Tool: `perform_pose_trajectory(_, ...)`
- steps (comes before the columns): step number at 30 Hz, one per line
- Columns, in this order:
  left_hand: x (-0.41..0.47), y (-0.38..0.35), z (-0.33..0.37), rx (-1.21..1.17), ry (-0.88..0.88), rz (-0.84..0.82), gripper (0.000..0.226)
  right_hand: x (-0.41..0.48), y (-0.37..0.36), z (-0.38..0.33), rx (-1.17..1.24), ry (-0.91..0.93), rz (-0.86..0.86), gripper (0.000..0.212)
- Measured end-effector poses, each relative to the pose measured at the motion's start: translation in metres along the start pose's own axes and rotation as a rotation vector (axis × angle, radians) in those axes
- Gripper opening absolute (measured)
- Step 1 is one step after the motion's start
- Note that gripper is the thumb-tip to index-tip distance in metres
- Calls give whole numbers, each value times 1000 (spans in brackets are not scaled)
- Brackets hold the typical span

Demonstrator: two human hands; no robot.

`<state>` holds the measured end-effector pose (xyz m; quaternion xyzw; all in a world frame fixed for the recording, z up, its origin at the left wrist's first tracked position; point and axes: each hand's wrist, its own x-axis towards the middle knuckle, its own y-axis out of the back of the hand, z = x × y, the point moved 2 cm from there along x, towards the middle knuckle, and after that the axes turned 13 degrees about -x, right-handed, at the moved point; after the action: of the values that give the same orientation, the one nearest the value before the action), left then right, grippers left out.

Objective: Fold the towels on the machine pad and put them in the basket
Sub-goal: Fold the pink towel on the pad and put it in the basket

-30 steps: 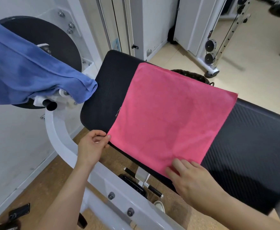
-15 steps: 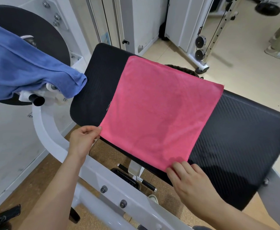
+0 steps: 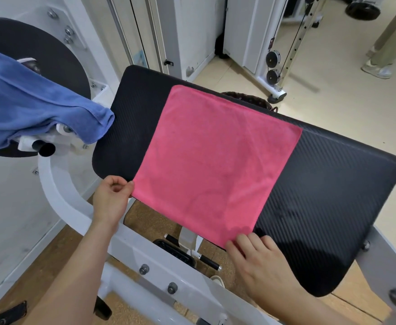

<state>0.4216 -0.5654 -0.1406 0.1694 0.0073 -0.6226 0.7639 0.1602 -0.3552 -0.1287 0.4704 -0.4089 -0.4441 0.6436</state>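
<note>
The black pad [image 3: 333, 184] carries the pink towel [image 3: 215, 165] spread flat, far edge toward twelve o'clock, where the basket [image 3: 251, 99] peeks out; left hand [image 3: 110, 198] pinches its seven o'clock corner; right hand [image 3: 260, 261] covers the five o'clock corner, pinching or merely pressing, I cannot tell.

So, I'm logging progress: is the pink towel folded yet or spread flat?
Spread: the pink towel lies as one flat layer on the black pad, all four corners showing, no fold.
</note>
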Motion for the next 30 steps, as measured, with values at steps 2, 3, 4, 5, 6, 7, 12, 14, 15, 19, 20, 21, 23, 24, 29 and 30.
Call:
perform_pose_trajectory(2, -1, 2, 1, 49, -37, -34, 11, -1, -4, 0, 6, -10, 1, 25)
perform_pose_trajectory(3, 0, 4, 0, 95, -73, -72, 11, -2, -6, 0, 5, 0, 9, 29)
perform_pose_trajectory(4, -1, 5, 0, 139, -111, -129, 11, -2, -7, 0, -2, 17, 22, 33)
perform_pose_trajectory(5, -1, 6, -2, 177, -136, -196, 16, -2, -8, 0, -14, 31, 35, 34)
perform_pose_trajectory(6, -2, 9, -5, 211, -154, -266, 26, -3, -10, 0, -23, 39, 45, 33)
perform_pose_trajectory(7, -2, 11, -8, 248, -171, -315, 38, -3, -11, 1, -22, 41, 44, 34)
perform_pose_trajectory(12, 2, 15, -18, 277, -226, -265, 49, 0, -13, 5, 34, 59, -85, 43)
perform_pose_trajectory(14, 4, 12, -16, 237, -221, -222, 39, 2, -11, 8, 77, 44, -115, 42)
perform_pose_trajectory(15, 4, 11, -15, 227, -218, -212, 37, 4, -9, 9, 104, 21, -117, 38)
perform_pose_trajectory(19, 7, 15, -15, 252, -238, -234, 28, 12, -4, 17, 232, -57, -84, 27)
perform_pose_trajectory(20, 8, 16, -14, 274, -246, -253, 27, 12, -4, 20, 294, -80, -89, 28)
perform_pose_trajectory(21, 8, 18, -11, 303, -247, -279, 27, 13, -3, 21, 366, -92, -100, 32)
perform_pose_trajectory(23, 8, 22, -4, 367, -230, -354, 26, 15, 2, 28, 505, -142, -162, 28)
perform_pose_trajectory(24, 9, 25, 0, 395, -214, -400, 26, 16, 8, 33, 564, -187, -205, 23)
perform_pose_trajectory(29, 7, 42, 45, 204, -78, -569, 28, 24, 33, 67, 794, -384, -343, 20)
perform_pose_trajectory(30, 7, 43, 56, 141, -66, -592, 27, 26, 37, 72, 874, -427, -354, 20)
